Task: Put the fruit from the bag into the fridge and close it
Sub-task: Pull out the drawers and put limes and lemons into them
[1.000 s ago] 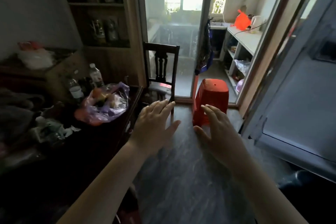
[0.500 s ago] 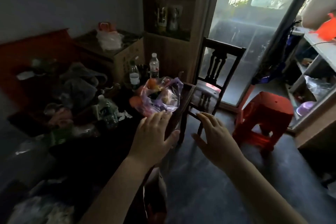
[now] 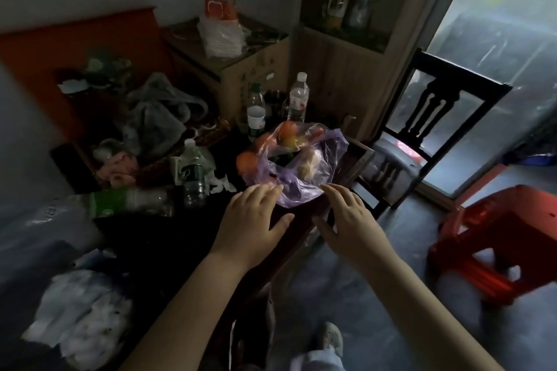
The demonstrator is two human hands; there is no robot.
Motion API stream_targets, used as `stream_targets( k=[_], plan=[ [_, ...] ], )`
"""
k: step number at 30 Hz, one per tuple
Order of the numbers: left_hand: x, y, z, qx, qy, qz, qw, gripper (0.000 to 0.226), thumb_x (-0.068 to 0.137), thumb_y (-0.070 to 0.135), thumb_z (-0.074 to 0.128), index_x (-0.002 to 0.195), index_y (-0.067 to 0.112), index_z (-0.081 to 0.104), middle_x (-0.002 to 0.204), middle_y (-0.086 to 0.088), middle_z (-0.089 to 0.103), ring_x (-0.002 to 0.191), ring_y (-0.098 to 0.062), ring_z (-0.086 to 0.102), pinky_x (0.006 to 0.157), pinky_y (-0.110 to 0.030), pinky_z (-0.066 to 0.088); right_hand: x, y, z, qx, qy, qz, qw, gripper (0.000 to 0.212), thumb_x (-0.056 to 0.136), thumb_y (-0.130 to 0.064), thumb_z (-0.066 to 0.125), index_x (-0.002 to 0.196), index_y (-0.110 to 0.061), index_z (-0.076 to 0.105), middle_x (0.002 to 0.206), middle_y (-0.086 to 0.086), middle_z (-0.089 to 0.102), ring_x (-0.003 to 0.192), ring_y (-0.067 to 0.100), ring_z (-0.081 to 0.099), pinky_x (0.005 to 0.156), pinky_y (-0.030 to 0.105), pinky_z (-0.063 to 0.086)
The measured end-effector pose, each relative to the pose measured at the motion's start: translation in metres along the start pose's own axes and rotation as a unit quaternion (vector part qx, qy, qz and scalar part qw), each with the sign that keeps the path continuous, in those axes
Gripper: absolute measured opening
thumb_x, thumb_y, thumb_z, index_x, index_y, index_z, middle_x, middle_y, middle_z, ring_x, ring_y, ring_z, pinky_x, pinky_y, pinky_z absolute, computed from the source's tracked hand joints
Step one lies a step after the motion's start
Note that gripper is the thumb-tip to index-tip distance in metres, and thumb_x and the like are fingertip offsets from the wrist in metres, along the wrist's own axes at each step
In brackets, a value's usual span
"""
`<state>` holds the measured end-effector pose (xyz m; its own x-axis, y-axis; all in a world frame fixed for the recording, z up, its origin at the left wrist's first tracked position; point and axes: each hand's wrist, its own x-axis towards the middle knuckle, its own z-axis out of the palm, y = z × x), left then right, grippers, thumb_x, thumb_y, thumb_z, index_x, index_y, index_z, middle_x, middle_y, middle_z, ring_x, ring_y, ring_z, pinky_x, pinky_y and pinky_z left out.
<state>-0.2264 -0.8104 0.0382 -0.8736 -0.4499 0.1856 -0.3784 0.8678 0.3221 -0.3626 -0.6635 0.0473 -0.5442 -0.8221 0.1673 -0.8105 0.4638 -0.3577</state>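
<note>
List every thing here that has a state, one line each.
purple bag, lying on the table, fruit inside
left hand, open, fingertips at the bag's near edge
right hand, open, fingertips at the bag's near edge
tall clear bottle, upright, capped
green-labelled bottle, lying on its side
red stool, upright on the floor
fridge, not in view

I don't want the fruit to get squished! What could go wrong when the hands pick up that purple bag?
The purple bag lies loose and floppy near the table's corner. If the left hand and right hand lift it clumsily, the round fruit might roll out and drop to the floor. A white-capped bottle stands upright just behind the bag, so tugging the plastic could perhaps knock it over.
</note>
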Motion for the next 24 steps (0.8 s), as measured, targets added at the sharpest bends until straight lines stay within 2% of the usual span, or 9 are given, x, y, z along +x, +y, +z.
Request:
stream_targets(
  k=[5, 8, 13, 17, 21, 24],
  plan=[
    [0.076, 0.030, 0.048, -0.012, -0.021, -0.035, 0.999, 0.074, 0.085, 0.062, 0.020, 0.142, 0.019, 0.035, 0.145, 0.001, 0.041, 0.134, -0.015, 0.033, 0.109, -0.032, 0.025, 0.049, 0.069, 0.000, 0.012, -0.030, -0.022, 0.999, 0.061, 0.089, -0.036, 0.058, 0.142, -0.014, 0.036, 0.142, 0.005, 0.043, 0.132, 0.022, 0.037, 0.107, 0.030, 0.030],
    [0.114, 0.041, 0.076, -0.007, -0.031, -0.066, 0.997, 0.063, 0.091, 0.056, 0.036, 0.142, 0.018, 0.036, 0.143, 0.001, 0.043, 0.133, -0.015, 0.034, 0.108, -0.030, 0.026, 0.076, 0.110, 0.003, 0.024, -0.053, -0.043, 0.997, 0.061, 0.089, -0.035, 0.059, 0.142, -0.014, 0.036, 0.142, 0.005, 0.044, 0.131, 0.023, 0.039, 0.106, 0.032, 0.032],
    [0.150, 0.044, 0.104, 0.011, -0.058, -0.104, 0.993, 0.061, 0.095, 0.049, 0.037, 0.146, 0.018, 0.026, 0.149, 0.002, 0.032, 0.138, -0.014, 0.024, 0.111, -0.028, 0.018, 0.119, 0.170, 0.015, 0.021, -0.094, -0.055, 0.994, 0.060, 0.089, -0.036, 0.057, 0.140, -0.012, 0.038, 0.141, 0.006, 0.044, 0.130, 0.024, 0.040, 0.107, 0.032, 0.032],
    [0.160, 0.031, 0.115, 0.032, -0.072, -0.134, 0.988, 0.064, 0.095, 0.047, 0.041, 0.147, 0.015, 0.023, 0.151, -0.001, 0.030, 0.139, -0.017, 0.024, 0.113, -0.028, 0.014, 0.146, 0.184, 0.034, 0.030, -0.127, -0.081, 0.988, 0.057, 0.089, -0.031, 0.059, 0.138, -0.008, 0.041, 0.139, 0.009, 0.046, 0.129, 0.026, 0.041, 0.106, 0.033, 0.033],
    [0.165, 0.011, 0.126, 0.034, -0.071, -0.155, 0.985, 0.062, 0.093, 0.040, 0.049, 0.144, 0.010, 0.032, 0.145, -0.006, 0.040, 0.134, -0.022, 0.035, 0.112, -0.030, 0.019, 0.173, 0.183, 0.060, 0.040, -0.161, -0.119, 0.979, 0.052, 0.089, -0.025, 0.057, 0.135, -0.005, 0.043, 0.136, 0.010, 0.049, 0.127, 0.028, 0.043, 0.104, 0.033, 0.034],
    [0.175, 0.001, 0.136, 0.014, -0.077, -0.170, 0.982, 0.061, 0.095, 0.041, 0.045, 0.145, 0.013, 0.028, 0.148, -0.003, 0.035, 0.136, -0.018, 0.030, 0.111, -0.027, 0.016, 0.191, 0.179, 0.080, 0.032, -0.195, -0.124, 0.973, 0.055, 0.089, -0.027, 0.053, 0.138, -0.006, 0.040, 0.141, 0.011, 0.044, 0.131, 0.029, 0.038, 0.106, 0.037, 0.033]
  ],
)
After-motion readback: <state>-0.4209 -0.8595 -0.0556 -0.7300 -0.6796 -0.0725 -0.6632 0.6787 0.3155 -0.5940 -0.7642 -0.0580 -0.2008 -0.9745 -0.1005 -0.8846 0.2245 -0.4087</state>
